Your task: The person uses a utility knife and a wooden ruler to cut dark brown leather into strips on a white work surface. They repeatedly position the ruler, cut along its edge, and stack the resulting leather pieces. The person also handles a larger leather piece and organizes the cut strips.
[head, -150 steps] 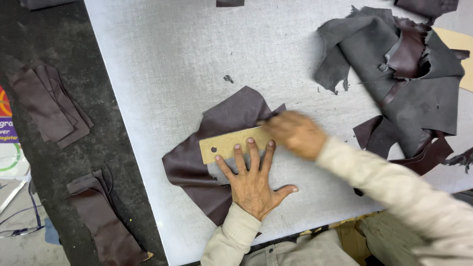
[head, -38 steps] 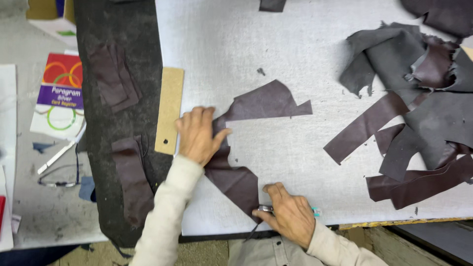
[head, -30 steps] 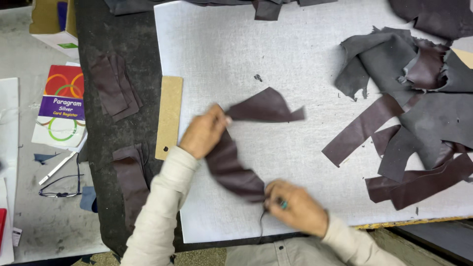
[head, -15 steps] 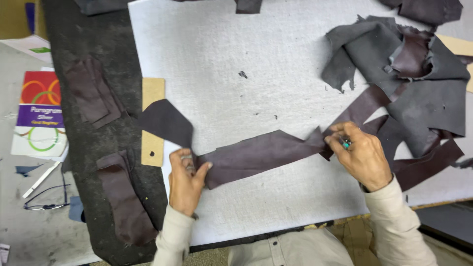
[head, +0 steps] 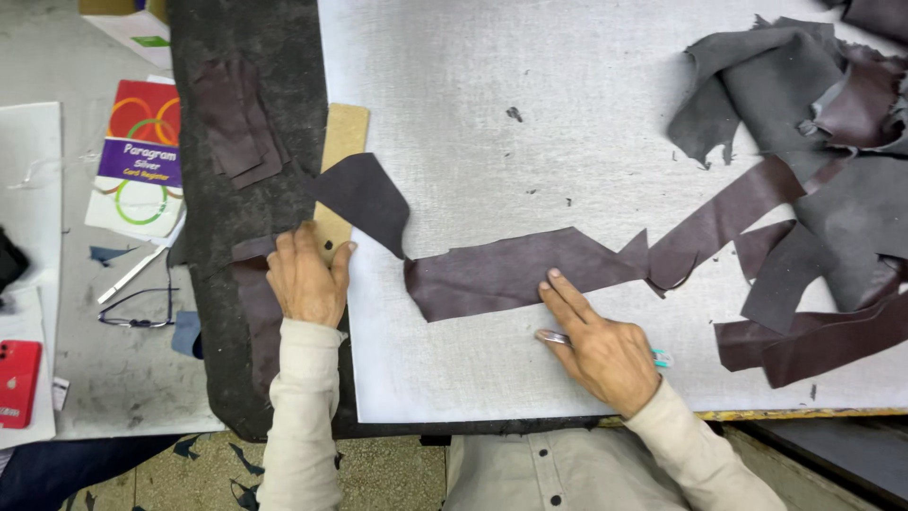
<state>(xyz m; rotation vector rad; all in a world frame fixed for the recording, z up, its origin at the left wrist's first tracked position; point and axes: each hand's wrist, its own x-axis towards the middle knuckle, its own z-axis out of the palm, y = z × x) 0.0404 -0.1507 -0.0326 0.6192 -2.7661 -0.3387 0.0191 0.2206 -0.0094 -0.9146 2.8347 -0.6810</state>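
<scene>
We had the long brown leather strip laid flat mid-desk, our right hand pinning its near edge with fingers spread while gripping a pen, left hand resting flat, fingers together, on the tan template at left.

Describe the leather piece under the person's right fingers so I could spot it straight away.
Start at the big pale grey cutting board that fills the middle of the bench. Near its front edge lies a long dark brown leather strip, flat, with the right hand pressing its lower edge. Unlike the crumpled scrap heap at the right, it lies spread out alone, with jagged cut ends.
</scene>
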